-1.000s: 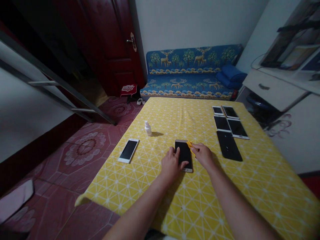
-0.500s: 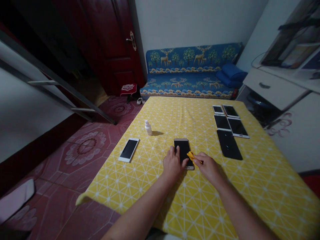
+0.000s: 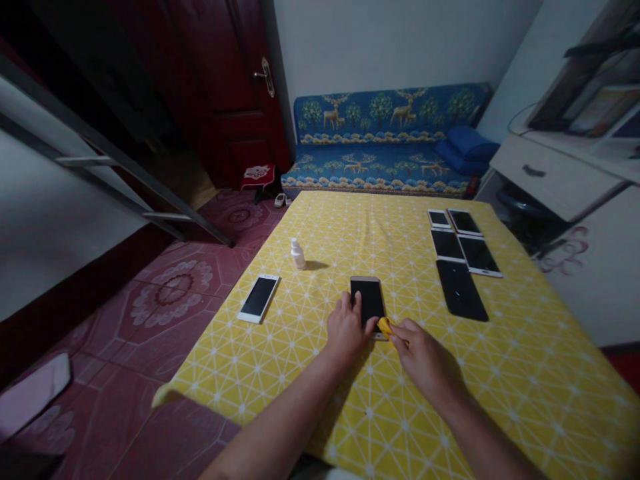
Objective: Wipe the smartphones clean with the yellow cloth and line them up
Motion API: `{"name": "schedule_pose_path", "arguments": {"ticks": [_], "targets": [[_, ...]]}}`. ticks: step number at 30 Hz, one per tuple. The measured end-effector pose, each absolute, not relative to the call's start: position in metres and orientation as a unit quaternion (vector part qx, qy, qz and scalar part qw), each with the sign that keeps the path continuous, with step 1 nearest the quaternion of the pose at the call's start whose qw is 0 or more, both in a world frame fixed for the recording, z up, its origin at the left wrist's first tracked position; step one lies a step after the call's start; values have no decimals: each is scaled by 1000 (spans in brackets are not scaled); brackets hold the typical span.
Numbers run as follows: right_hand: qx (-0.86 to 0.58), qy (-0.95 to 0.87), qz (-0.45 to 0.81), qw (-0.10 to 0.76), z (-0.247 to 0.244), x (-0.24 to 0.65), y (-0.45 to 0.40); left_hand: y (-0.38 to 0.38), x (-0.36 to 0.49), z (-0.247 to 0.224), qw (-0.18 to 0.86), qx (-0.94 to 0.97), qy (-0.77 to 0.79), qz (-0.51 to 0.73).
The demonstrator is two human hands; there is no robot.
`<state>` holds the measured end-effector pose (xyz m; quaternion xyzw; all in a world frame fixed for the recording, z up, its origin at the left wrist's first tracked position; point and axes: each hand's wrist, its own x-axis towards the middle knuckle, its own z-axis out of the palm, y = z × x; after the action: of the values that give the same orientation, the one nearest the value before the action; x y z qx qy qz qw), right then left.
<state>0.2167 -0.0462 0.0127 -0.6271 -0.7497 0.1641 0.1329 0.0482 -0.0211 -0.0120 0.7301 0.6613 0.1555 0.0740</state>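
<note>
A gold-framed phone (image 3: 369, 293) lies screen up on the yellow patterned tablecloth (image 3: 400, 413). My left hand (image 3: 347, 323) rests on its left side and lower screen, fingers apart, steadying nothing else. My right hand (image 3: 415, 343) pinches a small yellow cloth (image 3: 385, 326), which touches the phone's lower right edge. To the left stand a white bottle (image 3: 298, 256) and, flat on the cloth, a white phone (image 3: 259, 298).
Several phones lie together at the right, among them a white one (image 3: 480, 254) and a black one (image 3: 461, 291). Beyond the table is a blue sofa (image 3: 370, 157); a white desk (image 3: 555, 173) stands at the right, a ladder (image 3: 125, 173) at the left.
My right hand and the yellow cloth have moved down along the phone's right side toward its lower edge. My left hand stays on the phone. The view has shifted slightly.
</note>
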Motion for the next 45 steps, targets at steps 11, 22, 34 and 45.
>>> {"name": "schedule_pose_path", "arguments": {"ticks": [11, 22, 34, 45], "targets": [[-664, -723, 127, 146, -4, 203, 48, -18, 46, -19, 70, 739, 650, 164], [-656, -726, 130, 159, -3, 200, 67, -19, 45, -21, 74, 736, 649, 180], [-621, -763, 110, 141, 3, 213, -31, -20, 46, -17, 70, 738, 650, 168], [-625, -770, 81, 103, 9, 210, -72, -23, 44, -15, 42, 736, 637, 226]]}}
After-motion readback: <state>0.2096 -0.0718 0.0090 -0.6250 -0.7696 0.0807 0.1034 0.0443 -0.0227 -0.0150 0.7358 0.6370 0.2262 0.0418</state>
